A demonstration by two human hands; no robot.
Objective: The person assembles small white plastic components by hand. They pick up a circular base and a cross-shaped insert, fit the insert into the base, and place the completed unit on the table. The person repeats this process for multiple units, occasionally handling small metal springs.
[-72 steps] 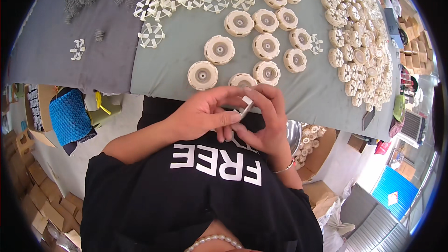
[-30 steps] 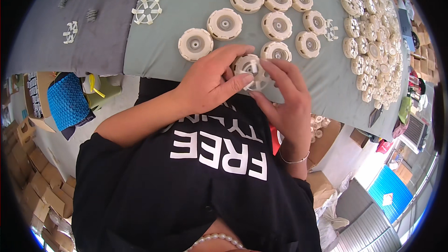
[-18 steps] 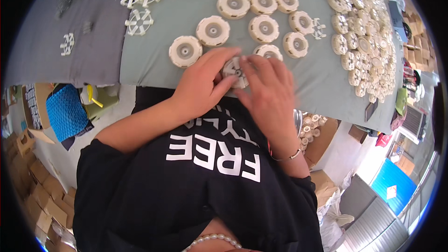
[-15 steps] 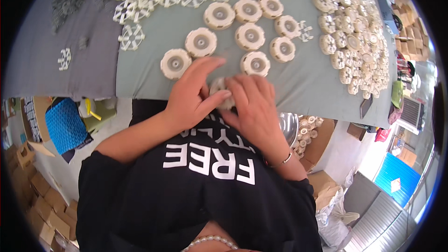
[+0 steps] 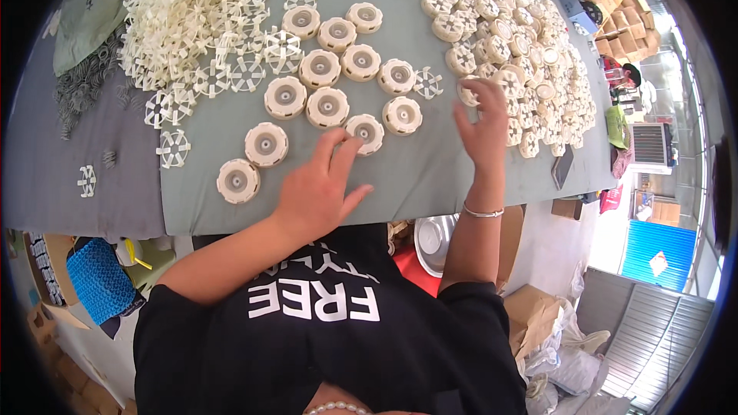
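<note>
Right grip [image 5: 487, 127] has swung rightward, cream wheel [image 5: 466, 96] at its fingertips.

The person wore a black short-sleeved fabric T-shirt [image 5: 307, 357]; its left sleeve [image 5: 171, 321] and right sleeve [image 5: 475, 311] ended near the elbows. Large white block capitals [image 5: 330, 303] crossed the chest, inverted in the head view; a second line of slimmer white letters [image 5: 353, 268] nearer the waist was partly lost in folds. A thin silver-coloured bangle [image 5: 483, 214] circled the right wrist, and a strand of white pearl-like beads [image 5: 338, 406] lay at the neck. Left hand [image 5: 311, 196] and right hand [image 5: 487, 127]: bare.
</note>
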